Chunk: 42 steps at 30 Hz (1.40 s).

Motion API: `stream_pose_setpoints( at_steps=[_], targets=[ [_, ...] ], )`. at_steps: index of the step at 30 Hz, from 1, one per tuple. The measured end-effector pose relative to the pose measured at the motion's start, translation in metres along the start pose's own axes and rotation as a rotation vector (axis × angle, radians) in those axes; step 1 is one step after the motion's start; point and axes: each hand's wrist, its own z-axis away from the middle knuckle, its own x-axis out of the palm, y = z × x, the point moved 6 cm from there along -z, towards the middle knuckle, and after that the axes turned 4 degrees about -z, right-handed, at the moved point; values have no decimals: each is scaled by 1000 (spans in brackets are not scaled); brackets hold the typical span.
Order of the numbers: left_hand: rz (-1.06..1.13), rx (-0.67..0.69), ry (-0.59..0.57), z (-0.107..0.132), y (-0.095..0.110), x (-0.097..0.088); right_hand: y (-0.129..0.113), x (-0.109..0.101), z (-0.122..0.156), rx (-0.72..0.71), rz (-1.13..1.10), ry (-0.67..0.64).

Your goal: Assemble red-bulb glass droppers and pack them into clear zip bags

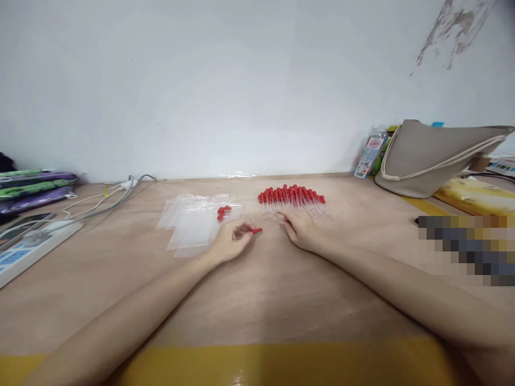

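My left hand [231,241] is closed around a red rubber bulb [256,230], whose narrow end points right, just above the table. My right hand [301,230] is at the near side of a row of droppers [293,197] with red bulbs and thin clear stems. Its fingers reach left near the stem tips, with thumb and fingertips apart; nothing shows clearly between them. Beyond my left hand, several clear plastic bags [191,228] lie overlapping, with a few loose red bulbs [220,216] on top.
A white power strip [60,238] with cables and a phone [24,228] lie at the left, before packaged green and purple items [36,187]. A grey bag [430,155] and a labelled bottle [370,155] stand at the back right. A white wall [241,91] bounds the table.
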Motion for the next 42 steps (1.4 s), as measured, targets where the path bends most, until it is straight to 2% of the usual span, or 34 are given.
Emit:
stream_pose_setpoints(
  at_steps=[3,5,10,15,22,29,34,42],
  targets=[
    [-27,9,-74,8,5,15,-10,-3,14,-69,-45,50],
    [-60,28,-67,9,5,18,-12,-5,17,-65,-74,74],
    [-31,14,-1,9,-3,15,-18,-2,18,-91,-10,4],
    [-30,38,9,10,-6,16,-26,1,20,-164,43,-39],
    [-202,140,13,10,7,13,-22,4,21,-160,38,-54],
    [-202,185,48,8,14,10,-20,6,21,-172,-27,-48],
    [-164,220,14,9,16,11,-18,8,22,-214,-44,-58],
    [-262,267,21,12,18,14,-31,2,18,-379,270,-79]
  ],
)
